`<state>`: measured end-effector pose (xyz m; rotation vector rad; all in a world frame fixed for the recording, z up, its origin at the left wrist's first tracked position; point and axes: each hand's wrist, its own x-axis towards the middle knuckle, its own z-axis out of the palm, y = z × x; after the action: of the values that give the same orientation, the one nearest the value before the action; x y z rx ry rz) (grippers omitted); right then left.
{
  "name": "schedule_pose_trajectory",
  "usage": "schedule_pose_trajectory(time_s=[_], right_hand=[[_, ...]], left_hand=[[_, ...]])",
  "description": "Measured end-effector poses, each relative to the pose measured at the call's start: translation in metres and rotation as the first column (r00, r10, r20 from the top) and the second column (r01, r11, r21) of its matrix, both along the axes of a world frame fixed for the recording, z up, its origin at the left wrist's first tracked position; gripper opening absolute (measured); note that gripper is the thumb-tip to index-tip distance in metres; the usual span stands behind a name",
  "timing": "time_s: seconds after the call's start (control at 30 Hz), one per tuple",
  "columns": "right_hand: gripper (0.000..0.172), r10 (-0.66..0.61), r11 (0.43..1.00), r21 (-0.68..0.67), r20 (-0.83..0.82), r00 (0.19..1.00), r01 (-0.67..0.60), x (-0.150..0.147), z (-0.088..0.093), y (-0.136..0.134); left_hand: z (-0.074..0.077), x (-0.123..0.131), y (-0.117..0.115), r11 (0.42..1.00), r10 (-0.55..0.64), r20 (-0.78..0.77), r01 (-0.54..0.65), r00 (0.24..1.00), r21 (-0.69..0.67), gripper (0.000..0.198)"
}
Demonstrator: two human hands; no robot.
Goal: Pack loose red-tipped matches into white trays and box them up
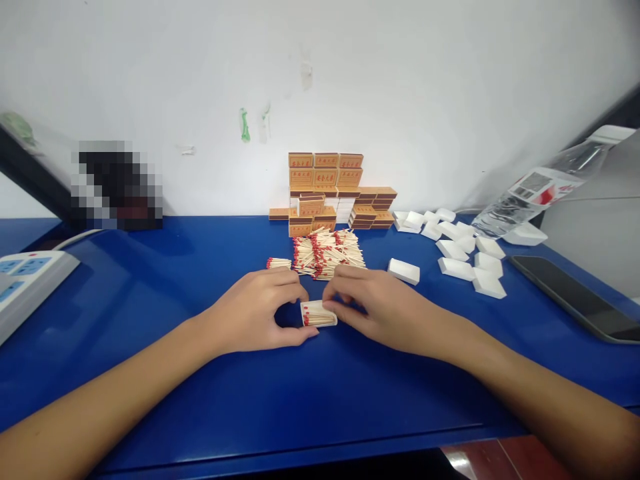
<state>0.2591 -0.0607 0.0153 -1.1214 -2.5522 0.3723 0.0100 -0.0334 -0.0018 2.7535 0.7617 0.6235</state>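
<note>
A white matchbox tray (326, 324) with red-headed matches (320, 317) in it lies on the blue table in front of me. My left hand (267, 308) grips its left end, thumb along the near side and fingers at the far side. At the right end, my right hand (367, 300) has thumb and forefinger pinched over the match ends inside; how many sticks are between them is hidden. Just beyond both hands is a big heap of loose matches (330, 252), with a small bundle of matches (279, 263) to its left.
Printed matchboxes (325, 177) are stacked against the wall. A single white tray (404, 271) lies right of the heap, and several more trays (456, 268) are scattered beyond it. A leaning plastic bottle (543, 183) and a phone (575, 293) are far right; a power strip (37, 283) is left.
</note>
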Motion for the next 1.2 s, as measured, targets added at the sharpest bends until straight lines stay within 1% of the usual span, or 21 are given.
schedule_pose_trajectory(time_s=[0.07, 0.17, 0.27, 0.37, 0.47, 0.6, 0.7, 0.8, 1.0, 1.2], right_hand=[[0.006, -0.063, 0.995, 0.076, -0.049, 0.997, 0.066, 0.004, -0.004, 0.007], [0.012, -0.128, 0.976, 0.168, -0.07, 0.989, 0.139, 0.012, -0.013, 0.02], [0.016, -0.148, 0.965, 0.207, -0.073, 0.986, 0.16, 0.016, -0.023, 0.029], [0.015, -0.162, 0.96, 0.223, -0.063, 0.985, 0.172, 0.015, -0.028, 0.033], [0.013, -0.165, 0.962, 0.21, -0.048, 0.985, 0.171, 0.012, -0.029, 0.035], [0.011, -0.152, 0.977, 0.142, -0.046, 0.987, 0.157, 0.012, -0.026, 0.036], [0.008, -0.157, 0.98, 0.115, -0.041, 0.987, 0.161, 0.013, -0.025, 0.038], [0.009, -0.157, 0.98, 0.116, -0.027, 0.987, 0.159, 0.015, -0.025, 0.039], [0.013, -0.159, 0.977, 0.151, 0.05, 0.986, 0.15, 0.014, -0.025, 0.04], [0.012, -0.144, 0.982, 0.132, 0.05, 0.988, 0.136, 0.015, -0.022, 0.04]], left_hand=[[0.0, 0.0, 0.0, 1.0, 0.002, -0.004, -0.002, 1.0, -0.002, 0.028], [0.0, -0.001, 0.0, 1.0, 0.002, -0.004, -0.001, 1.0, 0.004, 0.028], [0.0, -0.002, 0.0, 1.0, 0.003, 0.007, -0.003, 1.0, 0.005, 0.028], [0.0, -0.003, 0.0, 1.0, 0.0, 0.008, 0.0, 1.0, 0.004, 0.029], [0.0, -0.002, -0.001, 1.0, -0.001, 0.007, 0.001, 1.0, 0.005, 0.028], [-0.001, -0.001, -0.001, 1.0, 0.002, 0.004, -0.002, 1.0, -0.001, 0.028], [-0.001, -0.002, -0.001, 1.0, 0.005, 0.005, -0.005, 1.0, -0.002, 0.029], [-0.001, -0.002, -0.001, 1.0, 0.009, 0.004, -0.009, 1.0, -0.002, 0.029], [-0.001, -0.002, -0.001, 1.0, 0.003, 0.002, -0.003, 1.0, -0.005, 0.029], [-0.001, -0.002, 0.0, 1.0, -0.002, 0.01, 0.002, 1.0, 0.004, 0.028]])
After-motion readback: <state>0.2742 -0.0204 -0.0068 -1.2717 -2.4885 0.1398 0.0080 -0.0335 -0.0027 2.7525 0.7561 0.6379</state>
